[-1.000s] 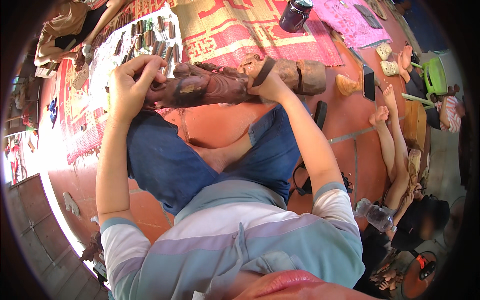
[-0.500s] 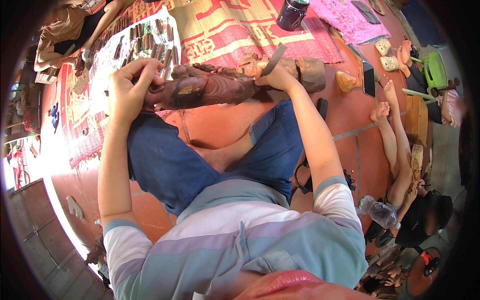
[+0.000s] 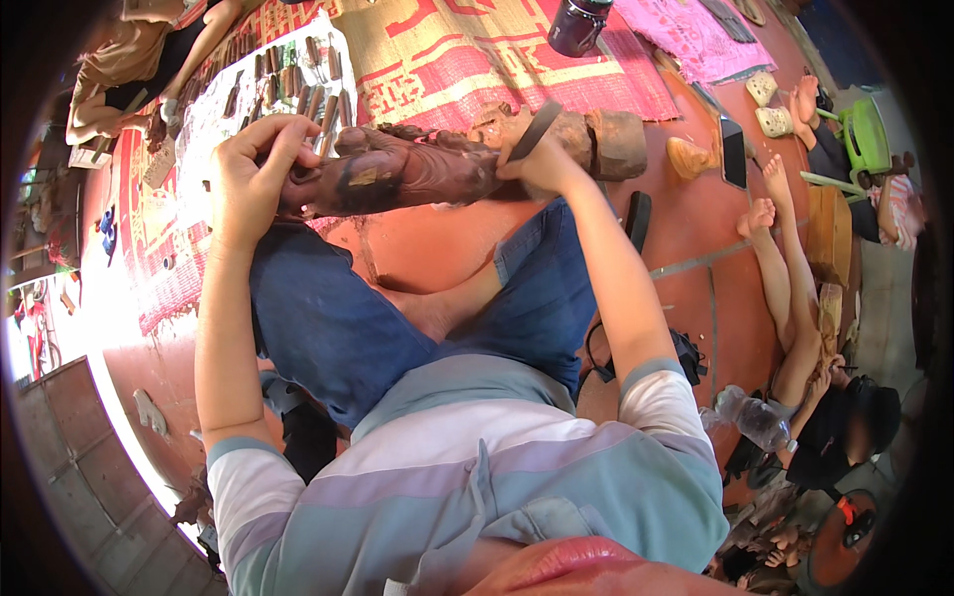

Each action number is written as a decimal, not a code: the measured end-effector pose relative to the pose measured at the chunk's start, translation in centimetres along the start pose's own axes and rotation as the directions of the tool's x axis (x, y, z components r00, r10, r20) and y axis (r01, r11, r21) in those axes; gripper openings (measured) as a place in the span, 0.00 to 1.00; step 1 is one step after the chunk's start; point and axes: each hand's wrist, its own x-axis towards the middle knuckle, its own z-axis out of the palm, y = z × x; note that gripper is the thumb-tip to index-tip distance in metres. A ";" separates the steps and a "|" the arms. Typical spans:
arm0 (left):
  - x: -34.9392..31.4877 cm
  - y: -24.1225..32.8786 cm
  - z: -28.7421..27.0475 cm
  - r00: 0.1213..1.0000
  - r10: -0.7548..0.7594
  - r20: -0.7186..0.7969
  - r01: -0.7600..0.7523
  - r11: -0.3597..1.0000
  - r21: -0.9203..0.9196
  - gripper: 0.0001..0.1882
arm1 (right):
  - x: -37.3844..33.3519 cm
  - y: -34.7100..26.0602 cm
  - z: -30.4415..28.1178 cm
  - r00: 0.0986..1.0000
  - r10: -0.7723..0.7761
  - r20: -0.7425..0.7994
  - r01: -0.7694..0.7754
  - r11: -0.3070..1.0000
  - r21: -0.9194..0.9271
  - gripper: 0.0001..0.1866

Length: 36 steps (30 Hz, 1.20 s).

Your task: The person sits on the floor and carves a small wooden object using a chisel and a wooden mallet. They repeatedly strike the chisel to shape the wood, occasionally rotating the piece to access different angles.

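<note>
A carved figure [image 3: 422, 171] of dark reddish-brown wood lies sideways across the front of my knees. Its blocky base [image 3: 618, 145] is paler and points right. Around the figure's left end curls my left hand [image 3: 260, 171], thumb and fingers closed on it. My right hand [image 3: 542, 164] is closed on a flat dark strip [image 3: 535, 131] and rests against the figure right of its middle. The strip's upper end sticks up past my fingers. Whether it is a file or an abrasive strip I cannot make out, and its lower end is hidden.
Wooden-handled tools [image 3: 298, 79] lie in rows on a white cloth beyond my left hand. A dark jar [image 3: 579, 27] stands on the patterned mat [image 3: 447, 60]. At right are a wood piece [image 3: 691, 157], a phone [image 3: 733, 154] and a plastic bottle [image 3: 753, 419]. Other people sit on both sides.
The strip in my right hand has tilted and turned from a light grey face to a dark one, and that hand has shifted slightly left. My left hand keeps its hold.
</note>
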 end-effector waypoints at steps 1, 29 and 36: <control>-0.1 -0.2 0.0 1.000 -0.015 -0.002 0.015 1.000 -0.017 0.12 | 0.1 0.6 -0.4 0.998 0.067 0.001 -0.067 0.997 0.040 0.07; 0.0 0.5 0.1 1.000 -0.005 -0.022 0.005 1.000 0.000 0.10 | 0.3 -2.3 2.0 0.995 0.099 0.002 -0.097 0.978 -0.184 0.05; 0.1 0.1 0.0 1.000 -0.001 -0.030 0.000 1.000 -0.015 0.11 | 1.0 0.8 0.6 0.966 0.258 0.007 -0.254 0.944 0.211 0.07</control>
